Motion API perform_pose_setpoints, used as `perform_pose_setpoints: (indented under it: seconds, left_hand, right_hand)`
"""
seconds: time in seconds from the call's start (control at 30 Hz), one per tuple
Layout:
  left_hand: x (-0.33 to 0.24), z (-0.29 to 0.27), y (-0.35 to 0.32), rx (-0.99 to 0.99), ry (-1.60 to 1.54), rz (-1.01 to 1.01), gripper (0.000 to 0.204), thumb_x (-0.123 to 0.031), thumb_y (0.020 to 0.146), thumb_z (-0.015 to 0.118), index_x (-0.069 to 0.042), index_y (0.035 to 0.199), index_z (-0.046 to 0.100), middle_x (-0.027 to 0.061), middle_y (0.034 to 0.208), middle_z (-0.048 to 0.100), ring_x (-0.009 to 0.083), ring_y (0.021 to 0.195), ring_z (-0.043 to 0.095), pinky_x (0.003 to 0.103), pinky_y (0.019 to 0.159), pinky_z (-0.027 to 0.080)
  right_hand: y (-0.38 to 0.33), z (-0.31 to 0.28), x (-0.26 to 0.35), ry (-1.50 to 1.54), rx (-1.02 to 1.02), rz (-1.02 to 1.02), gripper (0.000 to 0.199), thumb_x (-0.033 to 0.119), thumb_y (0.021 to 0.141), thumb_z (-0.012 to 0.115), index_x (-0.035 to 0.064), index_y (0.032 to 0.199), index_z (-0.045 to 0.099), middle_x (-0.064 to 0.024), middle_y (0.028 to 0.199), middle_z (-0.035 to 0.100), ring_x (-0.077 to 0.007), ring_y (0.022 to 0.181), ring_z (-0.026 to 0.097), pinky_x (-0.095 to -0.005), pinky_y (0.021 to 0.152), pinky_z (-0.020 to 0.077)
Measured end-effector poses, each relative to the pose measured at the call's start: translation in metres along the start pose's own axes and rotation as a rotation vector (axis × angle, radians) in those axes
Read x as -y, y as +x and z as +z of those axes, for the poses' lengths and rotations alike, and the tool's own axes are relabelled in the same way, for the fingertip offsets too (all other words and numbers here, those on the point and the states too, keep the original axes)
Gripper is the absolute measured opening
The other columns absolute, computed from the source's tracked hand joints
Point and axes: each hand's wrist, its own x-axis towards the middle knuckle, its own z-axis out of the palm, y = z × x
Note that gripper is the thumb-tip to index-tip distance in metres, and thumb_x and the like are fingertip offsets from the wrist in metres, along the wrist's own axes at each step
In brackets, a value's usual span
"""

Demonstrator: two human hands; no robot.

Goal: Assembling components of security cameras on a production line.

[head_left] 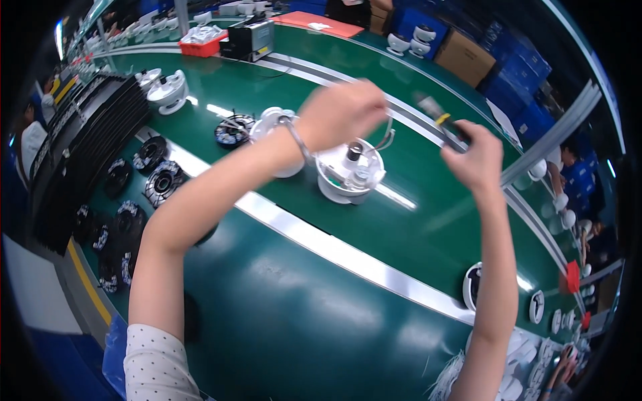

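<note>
My left hand (348,112), smeared by motion, hangs over a round white camera housing (340,194), its fingers closed together. A thin pale cable (391,132) loops up from the housing's rim to those fingertips. Inside the open housing stand a black cylinder (354,151) and a clear part (360,176). Off to the right, raised above the belt, my right hand (476,157) is wrapped round a dark-handled tool (455,137) with a yellow band and a blurred grey head. Behind my left wrist, a second white housing (271,120) is partly hidden.
Black ring-shaped units (164,182) with wiring lie at the left beside a stack of black trays (87,134). A metal rail (321,248) crosses the green belt (414,227). Farther off are a red bin (200,45), a black box-shaped device (249,40) and a cardboard box (465,57).
</note>
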Motion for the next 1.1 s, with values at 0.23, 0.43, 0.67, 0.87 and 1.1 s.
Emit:
perform_pose_setpoints:
  seconds: [0.23, 0.43, 0.67, 0.87, 1.1]
  left_hand:
    - [-0.142, 0.046, -0.106, 0.717, -0.542, 0.096, 0.016, -0.020, 0.079, 0.051, -0.005, 0.084, 0.049, 0.0087, 0.079, 0.048, 0.0223, 0.073, 0.054, 0.035, 0.061, 0.047]
    - [-0.105, -0.027, -0.093, 0.321, -0.156, 0.167, 0.017, -0.018, 0.072, 0.058, -0.005, 0.083, 0.058, 0.0060, 0.084, 0.057, 0.0218, 0.074, 0.055, 0.033, 0.064, 0.044]
    - [0.015, -0.063, -0.119, 0.444, 0.456, 0.045, 0.020, -0.010, 0.059, 0.066, -0.009, 0.078, 0.060, 0.0016, 0.091, 0.056, 0.0204, 0.089, 0.052, 0.039, 0.089, 0.035]
    - [0.035, -0.074, -0.106, 0.472, 0.308, 0.054, 0.006, -0.007, 0.069, 0.057, -0.008, 0.074, 0.060, 0.0032, 0.073, 0.058, 0.0197, 0.073, 0.058, 0.041, 0.092, 0.038]
    - [0.035, -0.069, -0.114, 0.309, 0.112, -0.203, 0.008, -0.003, 0.069, 0.060, -0.006, 0.076, 0.058, 0.0060, 0.075, 0.060, 0.0235, 0.070, 0.058, 0.034, 0.074, 0.047]
  right_hand:
    - [0.040, -0.005, 0.058, 0.150, -0.120, -0.298, 0.038, 0.014, 0.056, 0.063, 0.0035, 0.092, 0.061, -0.0097, 0.076, 0.058, -0.0241, 0.069, 0.057, -0.0320, 0.064, 0.0449]
    - [0.041, 0.018, 0.079, -0.011, 0.032, -0.612, 0.044, 0.009, 0.048, 0.067, 0.0049, 0.091, 0.059, -0.0076, 0.081, 0.054, -0.0238, 0.077, 0.050, -0.0328, 0.068, 0.0401]
    - [0.032, 0.057, 0.088, 0.038, 0.094, -0.750, 0.042, 0.006, 0.046, 0.068, 0.0069, 0.087, 0.058, -0.0061, 0.079, 0.051, -0.0221, 0.075, 0.047, -0.0317, 0.064, 0.0368]
    - [0.023, 0.067, 0.096, -0.027, 0.205, -0.775, 0.038, 0.006, 0.050, 0.066, 0.0070, 0.088, 0.058, -0.0046, 0.080, 0.050, -0.0201, 0.077, 0.046, -0.0297, 0.066, 0.0363]
    - [0.016, 0.082, 0.099, -0.104, 0.347, -0.740, 0.043, 0.010, 0.051, 0.068, 0.0057, 0.092, 0.057, -0.0055, 0.083, 0.051, -0.0201, 0.080, 0.047, -0.0291, 0.070, 0.0380]
